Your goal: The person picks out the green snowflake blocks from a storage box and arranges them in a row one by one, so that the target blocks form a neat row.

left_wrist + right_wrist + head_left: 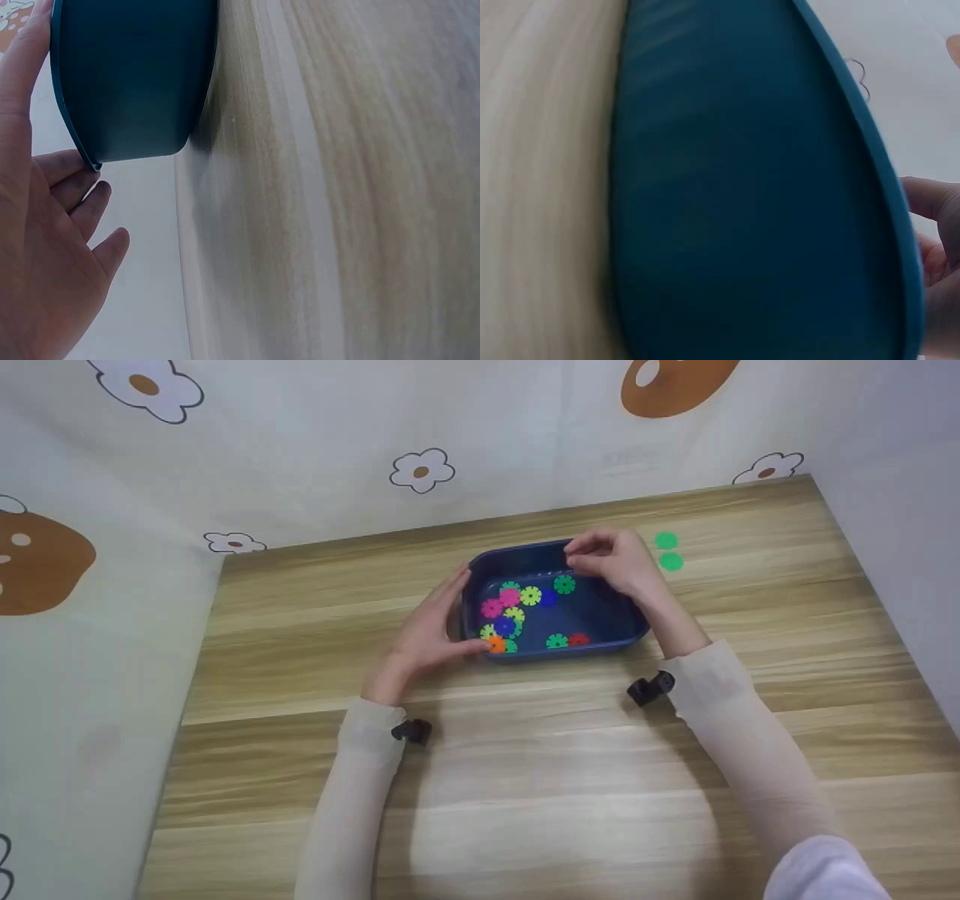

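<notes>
A dark blue tray [611, 646] holds several small notched discs, among them a pink disc [492, 608], an orange disc [496, 644] and a red disc [578, 640]. The left hand [431, 634] grips the tray's left end, thumb at the near corner and fingers along the far side. In the left wrist view this hand [56, 240] has fingertips against the tray [135, 82]'s rim. Over the far right part of the tray is the right hand [619, 562], fingers loosely bent, no disc visible between them. The right wrist view shows it [941, 262] partly, beyond the tray rim [881, 165].
Two green discs, one farther back [666, 540] and one nearer [671, 561], lie on the wooden table [555, 780] to the right of the right hand. Behind the table hangs a pale cloth [322, 450] with flower prints. Both wrists carry small black devices.
</notes>
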`<act>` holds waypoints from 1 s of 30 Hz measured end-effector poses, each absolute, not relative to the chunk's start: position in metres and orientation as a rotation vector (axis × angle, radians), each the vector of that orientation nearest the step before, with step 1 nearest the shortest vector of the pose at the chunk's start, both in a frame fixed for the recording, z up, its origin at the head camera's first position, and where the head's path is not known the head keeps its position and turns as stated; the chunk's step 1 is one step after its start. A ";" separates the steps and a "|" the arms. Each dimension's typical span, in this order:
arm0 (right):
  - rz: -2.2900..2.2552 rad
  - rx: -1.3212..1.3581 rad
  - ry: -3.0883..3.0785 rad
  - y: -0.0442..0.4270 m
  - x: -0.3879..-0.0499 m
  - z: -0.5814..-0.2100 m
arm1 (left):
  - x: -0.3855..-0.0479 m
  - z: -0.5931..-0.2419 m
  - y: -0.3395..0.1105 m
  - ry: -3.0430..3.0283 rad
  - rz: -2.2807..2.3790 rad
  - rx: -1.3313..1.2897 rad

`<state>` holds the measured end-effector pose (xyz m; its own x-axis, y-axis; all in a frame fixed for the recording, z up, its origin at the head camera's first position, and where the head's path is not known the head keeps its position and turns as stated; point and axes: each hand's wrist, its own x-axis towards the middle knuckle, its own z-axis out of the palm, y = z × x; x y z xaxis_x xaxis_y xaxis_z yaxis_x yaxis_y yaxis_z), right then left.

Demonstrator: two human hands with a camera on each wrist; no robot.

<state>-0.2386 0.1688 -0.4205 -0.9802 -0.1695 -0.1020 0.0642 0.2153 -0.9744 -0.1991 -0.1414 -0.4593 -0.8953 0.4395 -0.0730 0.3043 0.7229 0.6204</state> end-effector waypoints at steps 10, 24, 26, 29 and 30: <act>-1.657 -0.211 2.369 0.147 -0.238 -0.435 | -0.200 -0.458 -0.141 2.708 0.922 0.588; -1.377 -0.320 2.413 0.118 -0.232 -0.446 | -0.200 -0.460 -0.142 2.721 0.924 0.625; -1.359 -0.326 2.408 0.114 -0.232 -0.447 | -0.199 -0.460 -0.142 2.719 0.930 0.621; -1.320 -0.337 2.398 0.110 -0.232 -0.448 | -0.199 -0.460 -0.142 2.717 0.936 0.619; -1.307 -0.340 2.390 0.109 -0.232 -0.448 | -0.199 -0.460 -0.142 2.717 0.935 0.620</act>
<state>-0.2318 0.1087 -0.4483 -0.8927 -0.3914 -0.2232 -0.0233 0.5349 -0.8446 -0.1991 -0.1419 -0.4602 -0.8915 0.4499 -0.0527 0.3223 0.7116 0.6243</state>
